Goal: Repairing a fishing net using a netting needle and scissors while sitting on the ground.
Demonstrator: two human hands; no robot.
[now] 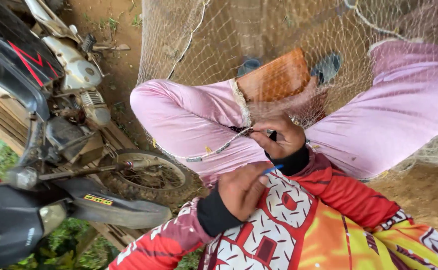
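Right hand (pixel 280 138) pinches the net cord (pixel 218 150); left hand (pixel 243 189) grips a blue needle (pixel 273 169).

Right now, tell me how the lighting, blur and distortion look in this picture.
Head view: soft, even daylight, no hard shadows or glare; wide-angle bending tilts the motorbike at the left edge; the hands and the fine net are slightly soft; the blue tool in the left hand stays readable.

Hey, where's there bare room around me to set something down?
Bare dirt lies right of the pink trouser leg, and more shows above between the motorbike and the net. The lap is crowded: left hand, right hand, and net cord.
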